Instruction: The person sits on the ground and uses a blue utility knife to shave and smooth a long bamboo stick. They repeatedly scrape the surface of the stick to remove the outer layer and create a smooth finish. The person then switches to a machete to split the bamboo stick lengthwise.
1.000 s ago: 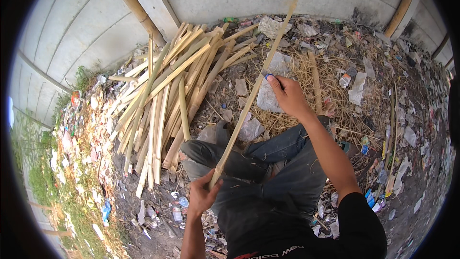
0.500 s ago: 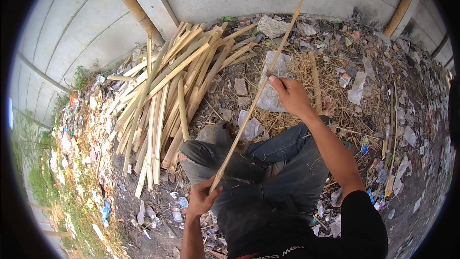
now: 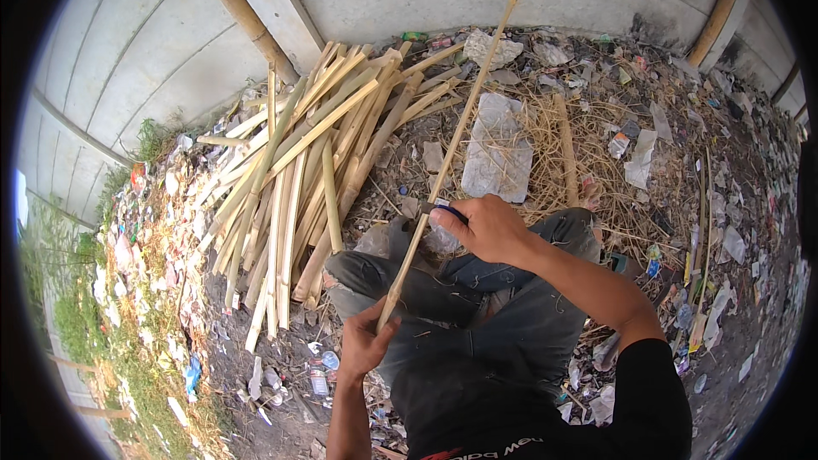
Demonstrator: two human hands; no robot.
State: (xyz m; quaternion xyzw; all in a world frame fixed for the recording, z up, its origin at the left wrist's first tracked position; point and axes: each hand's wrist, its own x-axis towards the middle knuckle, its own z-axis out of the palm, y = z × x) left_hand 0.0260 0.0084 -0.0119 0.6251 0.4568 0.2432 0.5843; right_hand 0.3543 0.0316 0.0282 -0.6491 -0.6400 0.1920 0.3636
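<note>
Head view: pinched near end of bamboo strip [image 3: 467, 112] over trousers [image 3: 521, 317] between thumb and fingers of left hand [image 3: 365, 345], curled fingers of right hand [image 3: 491, 228] round blue tool [image 3: 452, 214] against strip's lower part; looked partly thinned, not yet put aside, bamboo pile [image 3: 298, 153] at left seemingly unthinned.

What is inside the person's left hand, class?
The lower part of a pale bamboo strip sits in the left hand. What the hand covers, including the strip's lower end, cannot be seen.
</note>
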